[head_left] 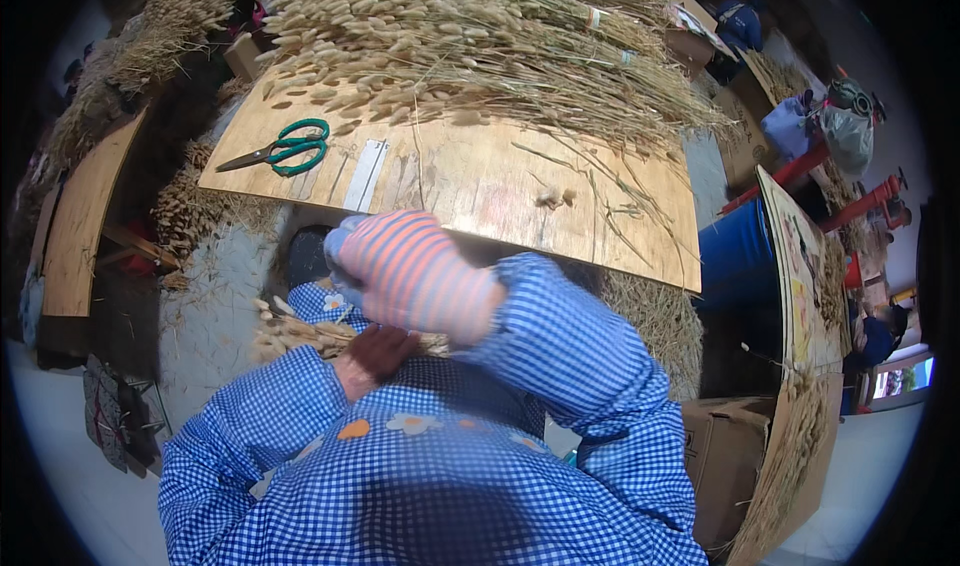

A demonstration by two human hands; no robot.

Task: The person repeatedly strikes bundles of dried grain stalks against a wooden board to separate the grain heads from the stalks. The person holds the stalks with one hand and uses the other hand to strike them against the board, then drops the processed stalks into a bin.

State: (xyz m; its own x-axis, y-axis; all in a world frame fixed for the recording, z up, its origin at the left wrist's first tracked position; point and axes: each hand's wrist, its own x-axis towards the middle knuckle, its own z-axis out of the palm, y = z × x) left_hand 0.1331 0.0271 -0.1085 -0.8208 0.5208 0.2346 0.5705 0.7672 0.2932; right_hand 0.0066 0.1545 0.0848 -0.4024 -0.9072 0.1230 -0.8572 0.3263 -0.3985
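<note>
My right hand (411, 269), in a striped pink and grey glove, is raised in front of the table's near edge and is blurred; its fingers point left, and whether it holds anything is hidden. Below it, my bare left hand (379, 352) lies on a bunch of dried grass stems with fluffy heads (319, 335) across my lap; its fingers are partly covered. Scissors with green handles (300, 147) lie on the wooden board (480, 176), beside a white marked strip (367, 176). A large heap of dried bunny-tail grass (405, 33) covers the far part of the board.
Loose stems (611, 191) lie on the board's right side. At the right stand a blue barrel (739, 254), a cardboard box (724, 453) and a board with dried stems (799, 431). Another wooden board (90, 221) is at left. Other people sit or stand in the background.
</note>
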